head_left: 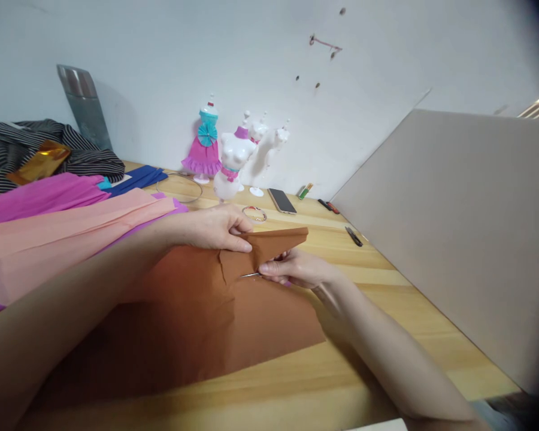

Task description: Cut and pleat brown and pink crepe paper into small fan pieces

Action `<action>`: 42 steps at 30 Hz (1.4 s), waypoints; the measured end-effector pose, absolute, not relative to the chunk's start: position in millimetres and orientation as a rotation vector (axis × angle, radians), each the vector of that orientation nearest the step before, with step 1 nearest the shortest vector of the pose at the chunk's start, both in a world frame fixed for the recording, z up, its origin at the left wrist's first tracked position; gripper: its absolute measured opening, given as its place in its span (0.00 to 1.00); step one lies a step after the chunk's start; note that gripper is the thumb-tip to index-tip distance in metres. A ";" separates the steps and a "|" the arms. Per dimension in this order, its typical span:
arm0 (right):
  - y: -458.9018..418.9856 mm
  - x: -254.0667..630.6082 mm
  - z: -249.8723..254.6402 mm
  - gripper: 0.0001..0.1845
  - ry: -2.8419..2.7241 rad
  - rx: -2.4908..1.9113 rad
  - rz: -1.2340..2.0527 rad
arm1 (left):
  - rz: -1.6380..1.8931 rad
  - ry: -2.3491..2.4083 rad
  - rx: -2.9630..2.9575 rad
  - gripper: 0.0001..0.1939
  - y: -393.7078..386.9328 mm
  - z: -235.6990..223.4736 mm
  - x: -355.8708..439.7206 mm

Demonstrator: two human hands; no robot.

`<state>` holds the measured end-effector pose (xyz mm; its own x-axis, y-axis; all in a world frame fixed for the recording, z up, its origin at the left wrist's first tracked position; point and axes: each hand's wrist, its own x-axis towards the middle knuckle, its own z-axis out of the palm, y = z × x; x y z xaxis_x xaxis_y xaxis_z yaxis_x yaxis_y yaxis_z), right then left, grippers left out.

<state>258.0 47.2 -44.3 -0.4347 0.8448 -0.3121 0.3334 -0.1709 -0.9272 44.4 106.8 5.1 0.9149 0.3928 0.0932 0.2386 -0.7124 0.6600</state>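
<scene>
Looked like mid-cut to me, left hand (218, 227) pinching the brown sheet (273, 317) over the table (413, 314), right hand (299, 268) closed around a thin tool (250, 275), and the next bit probably needed steady tension.

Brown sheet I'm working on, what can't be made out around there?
All in the head view:
Metal tool: other end hidden by the right hand; type unclear.
Brown sheet: left part behind the left forearm.
Pale object: cut off by the bottom edge.
</scene>
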 end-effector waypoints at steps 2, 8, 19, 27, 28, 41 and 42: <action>47.1 258.0 -43.8 0.26 -1.663 -1.352 1.642 | 0.304 0.444 2.396 0.13 106.9 4.9 44.1; 47.7 259.4 -42.3 0.26 -1.588 -1.352 1.690 | 0.328 0.424 2.374 0.12 107.6 3.8 43.5; 46.3 255.9 -41.6 0.25 -1.588 -1.352 1.675 | 0.321 0.473 2.373 0.15 104.5 7.2 44.3; 50.6 268.9 -42.6 0.24 -1.779 -1.305 1.697 | 0.306 0.501 2.366 0.16 104.8 8.2 44.1; 50.5 269.1 -42.9 0.24 -1.768 -1.310 1.694 | 0.306 0.500 2.367 0.16 104.8 8.4 44.2; 44.1 255.0 -44.1 0.24 -1.587 -1.393 1.711 | 0.317 0.473 2.388 0.17 106.6 4.7 43.9; 43.7 254.7 -44.8 0.24 -1.582 -1.386 1.712 | 0.322 0.466 2.391 0.18 106.7 4.6 44.0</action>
<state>254.7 43.7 -44.8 -0.4104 0.8323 -0.3726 0.3058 -0.2594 -0.9161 44.0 106.7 4.6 0.9057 0.4104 0.1064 0.2445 -0.7107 0.6596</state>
